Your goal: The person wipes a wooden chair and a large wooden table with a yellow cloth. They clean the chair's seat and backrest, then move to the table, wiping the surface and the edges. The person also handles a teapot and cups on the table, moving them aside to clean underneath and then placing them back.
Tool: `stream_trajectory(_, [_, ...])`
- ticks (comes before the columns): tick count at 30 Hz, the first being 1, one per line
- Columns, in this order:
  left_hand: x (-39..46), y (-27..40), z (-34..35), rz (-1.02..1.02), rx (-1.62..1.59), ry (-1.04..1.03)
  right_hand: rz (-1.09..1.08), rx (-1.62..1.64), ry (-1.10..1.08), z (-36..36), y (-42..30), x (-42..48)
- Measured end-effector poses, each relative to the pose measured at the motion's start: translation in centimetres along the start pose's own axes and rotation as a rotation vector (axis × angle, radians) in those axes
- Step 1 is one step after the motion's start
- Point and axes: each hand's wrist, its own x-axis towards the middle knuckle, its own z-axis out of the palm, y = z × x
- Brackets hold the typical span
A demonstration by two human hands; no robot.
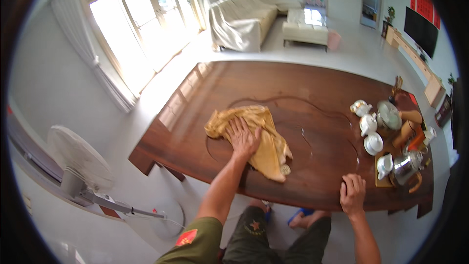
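A crumpled yellow-tan cloth (269, 154) lies on the dark brown wooden table (322, 88). My left hand (243, 139) rests flat on top of it, palm down with the fingers somewhat spread. At the cloth's lower right corner is a small pale round piece (285, 169), too small to name. My right hand (353, 192) sits on the table's near edge with its fingers curled in. Nothing shows in that hand. To its right stand a white creamer-like jug (384, 167) and a glass-and-metal kettle (406, 167).
Several white porcelain tea vessels (368, 124) and a glass lid (389, 114) crowd the table's right end. Thin wet-looking streaks (311, 141) mark the tabletop. A standing fan (78, 157) is at left on the floor. Beyond the table are a covered sofa (242, 22) and an ottoman (306, 36).
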Motion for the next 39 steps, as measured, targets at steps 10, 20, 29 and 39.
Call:
stream_trajectory(10, [-8.6,7.9,-5.0,0.301,-0.026,-0.576,0.031,-0.012,-0.076,-0.5,0.4,0.3])
stream_trajectory(20, [5.1,0.2,-0.7,-0.055,0.023,-0.226,0.129,0.048,-0.088,-0.5,-1.1,-1.5])
stream_trajectory(29, [8.9,14.2,3.5,-0.018,0.061,-0.428,0.129,0.024,-0.107,-0.9,-1.3,-0.9])
stream_trajectory(39, [0.7,20.8,3.4,0.781,-0.096,-0.427,0.124,0.057,-0.061,-0.1,-1.3,-0.5])
